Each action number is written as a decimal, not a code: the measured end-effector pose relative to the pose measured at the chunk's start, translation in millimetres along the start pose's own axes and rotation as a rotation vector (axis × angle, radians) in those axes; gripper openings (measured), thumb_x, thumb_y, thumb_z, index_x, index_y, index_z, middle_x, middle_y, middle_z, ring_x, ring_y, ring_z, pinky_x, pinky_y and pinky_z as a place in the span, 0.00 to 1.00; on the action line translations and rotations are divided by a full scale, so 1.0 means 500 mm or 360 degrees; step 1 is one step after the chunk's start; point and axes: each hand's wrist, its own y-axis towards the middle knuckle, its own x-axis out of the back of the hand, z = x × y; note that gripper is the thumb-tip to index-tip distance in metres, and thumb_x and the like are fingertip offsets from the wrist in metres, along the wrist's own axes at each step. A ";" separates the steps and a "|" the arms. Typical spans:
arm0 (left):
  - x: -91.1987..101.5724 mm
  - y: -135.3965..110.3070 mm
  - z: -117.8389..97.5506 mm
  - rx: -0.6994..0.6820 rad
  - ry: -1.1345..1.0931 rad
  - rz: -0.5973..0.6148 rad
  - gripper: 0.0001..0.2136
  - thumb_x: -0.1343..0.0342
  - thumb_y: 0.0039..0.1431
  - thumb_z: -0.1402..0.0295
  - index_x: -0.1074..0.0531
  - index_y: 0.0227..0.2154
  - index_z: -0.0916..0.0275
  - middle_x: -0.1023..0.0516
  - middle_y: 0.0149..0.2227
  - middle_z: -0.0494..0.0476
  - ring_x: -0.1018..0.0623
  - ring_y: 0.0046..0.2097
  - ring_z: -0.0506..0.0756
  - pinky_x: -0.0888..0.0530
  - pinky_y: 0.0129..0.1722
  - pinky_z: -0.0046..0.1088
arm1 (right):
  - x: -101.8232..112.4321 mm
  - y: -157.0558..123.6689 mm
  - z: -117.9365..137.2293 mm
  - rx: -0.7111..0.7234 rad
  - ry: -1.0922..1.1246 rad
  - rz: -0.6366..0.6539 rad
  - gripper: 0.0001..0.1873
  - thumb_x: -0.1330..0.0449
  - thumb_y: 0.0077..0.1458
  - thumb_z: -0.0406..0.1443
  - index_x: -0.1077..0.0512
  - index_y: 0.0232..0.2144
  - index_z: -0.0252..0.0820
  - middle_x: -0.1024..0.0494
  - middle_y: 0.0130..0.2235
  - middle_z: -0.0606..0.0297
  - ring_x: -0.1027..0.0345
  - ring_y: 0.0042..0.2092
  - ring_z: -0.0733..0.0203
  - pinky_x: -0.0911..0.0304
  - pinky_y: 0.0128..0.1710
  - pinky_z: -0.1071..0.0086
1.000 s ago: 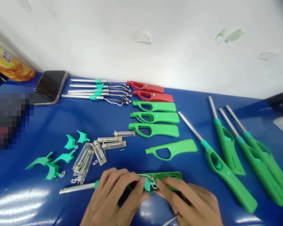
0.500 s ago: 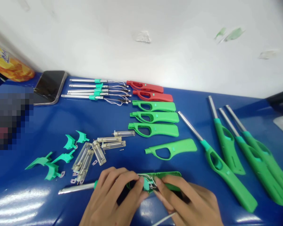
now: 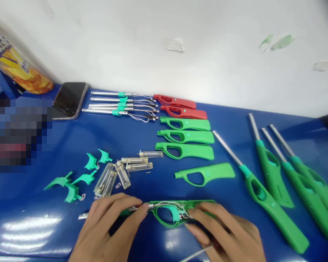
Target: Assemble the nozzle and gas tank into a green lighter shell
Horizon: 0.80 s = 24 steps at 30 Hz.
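An opened green gas lighter shell (image 3: 157, 220) lies at the front, its inside facing up. A turquoise trigger (image 3: 175, 214) and white wires (image 3: 168, 203) sit within it. My left hand (image 3: 112, 222) is closed around the lighter's metal tube (image 3: 151, 206), thumb and fingers at the shell's left end. My right hand (image 3: 224, 227) pinches at the wires and parts right of the trigger; its fingertips hide what lies there. A thin pale rod (image 3: 196, 253) sticks out from beneath the right hand, its kind unclear.
Clear fuel tanks (image 3: 123, 174) and loose turquoise triggers (image 3: 72, 192) lie left. Tubes with wires (image 3: 109, 93), red shells (image 3: 184, 111) and green shells (image 3: 192, 137) are lined up behind. Assembled lighters (image 3: 276, 210) lie right. A phone (image 3: 69, 100) and a yellow bottle (image 3: 35, 78) stand back left.
My left hand has moved left from the trigger to the metal tube, uncovering the trigger and handle loop. My right hand stays by the wires. The view has shifted slightly left.
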 end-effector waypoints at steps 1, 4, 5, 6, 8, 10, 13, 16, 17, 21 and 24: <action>-0.001 -0.002 0.003 0.0009 0.0007 0.0018 0.19 0.52 0.74 0.80 0.20 0.54 0.54 0.16 0.48 0.53 0.23 0.53 0.58 0.31 0.58 0.41 | 0.000 0.000 -0.001 0.0013 0.0003 0.0000 0.18 0.46 0.76 0.39 0.19 0.38 0.43 0.14 0.35 0.66 0.18 0.29 0.67 0.30 0.25 0.73; -0.001 0.000 0.008 0.0008 0.0033 0.0034 0.22 0.53 0.72 0.82 0.20 0.54 0.52 0.17 0.48 0.53 0.23 0.52 0.57 0.31 0.57 0.39 | -0.002 -0.009 -0.007 0.0035 0.0009 0.0031 0.15 0.44 0.75 0.39 0.19 0.40 0.44 0.14 0.36 0.66 0.19 0.28 0.67 0.29 0.26 0.73; 0.000 0.003 0.009 -0.0007 0.0046 0.0034 0.22 0.54 0.72 0.83 0.21 0.54 0.53 0.18 0.48 0.54 0.23 0.51 0.56 0.31 0.56 0.39 | -0.002 -0.015 -0.010 0.0037 0.0014 0.0061 0.13 0.43 0.75 0.38 0.20 0.41 0.44 0.14 0.37 0.66 0.19 0.29 0.66 0.29 0.27 0.74; 0.001 0.006 0.009 -0.0023 0.0059 0.0036 0.23 0.55 0.71 0.83 0.21 0.54 0.54 0.18 0.48 0.54 0.23 0.50 0.56 0.31 0.55 0.38 | -0.003 -0.020 -0.013 0.0033 0.0021 0.0093 0.11 0.42 0.74 0.38 0.20 0.43 0.45 0.14 0.38 0.66 0.18 0.29 0.66 0.29 0.27 0.74; 0.005 0.012 0.009 -0.0051 0.0075 0.0043 0.22 0.55 0.72 0.84 0.22 0.53 0.55 0.20 0.48 0.55 0.23 0.49 0.55 0.31 0.53 0.38 | -0.004 -0.031 -0.019 0.0024 0.0036 0.0142 0.10 0.42 0.74 0.37 0.20 0.45 0.46 0.14 0.39 0.65 0.18 0.31 0.66 0.28 0.29 0.74; 0.008 0.016 0.010 -0.0065 0.0070 0.0042 0.22 0.55 0.72 0.84 0.22 0.53 0.55 0.21 0.48 0.55 0.24 0.49 0.55 0.31 0.53 0.38 | -0.005 -0.038 -0.023 0.0021 0.0042 0.0164 0.10 0.42 0.74 0.37 0.20 0.45 0.46 0.15 0.40 0.65 0.18 0.31 0.66 0.29 0.28 0.74; 0.011 0.021 0.011 -0.0080 0.0057 0.0029 0.22 0.55 0.71 0.85 0.23 0.54 0.56 0.22 0.49 0.55 0.24 0.49 0.55 0.31 0.53 0.38 | -0.007 -0.039 -0.025 0.0024 0.0038 0.0169 0.09 0.42 0.74 0.38 0.21 0.46 0.46 0.15 0.40 0.66 0.18 0.31 0.66 0.29 0.28 0.73; 0.013 0.023 0.013 -0.0138 0.0074 0.0069 0.23 0.53 0.68 0.85 0.23 0.54 0.56 0.22 0.48 0.54 0.23 0.49 0.55 0.30 0.53 0.36 | -0.008 -0.037 -0.025 0.0035 0.0039 0.0165 0.08 0.41 0.73 0.37 0.21 0.46 0.46 0.15 0.40 0.66 0.18 0.31 0.66 0.30 0.27 0.73; 0.013 0.023 0.015 -0.0153 0.0089 0.0089 0.23 0.53 0.68 0.85 0.22 0.54 0.55 0.21 0.48 0.54 0.23 0.48 0.55 0.30 0.53 0.36 | -0.008 -0.038 -0.025 0.0035 0.0043 0.0166 0.08 0.41 0.73 0.37 0.21 0.46 0.46 0.15 0.40 0.66 0.18 0.30 0.66 0.30 0.27 0.73; 0.014 0.025 0.023 -0.0185 0.0154 0.0104 0.24 0.52 0.67 0.85 0.22 0.54 0.53 0.20 0.48 0.54 0.22 0.48 0.55 0.30 0.53 0.36 | -0.007 -0.040 -0.025 0.0024 0.0050 0.0171 0.08 0.41 0.73 0.37 0.21 0.45 0.46 0.16 0.40 0.66 0.19 0.30 0.67 0.32 0.27 0.73; 0.014 0.027 0.028 -0.0265 0.0179 0.0113 0.23 0.51 0.66 0.84 0.22 0.55 0.54 0.20 0.48 0.54 0.21 0.48 0.55 0.29 0.52 0.36 | -0.007 -0.041 -0.024 0.0021 0.0043 0.0178 0.09 0.41 0.74 0.37 0.20 0.45 0.46 0.16 0.39 0.66 0.20 0.29 0.68 0.33 0.26 0.74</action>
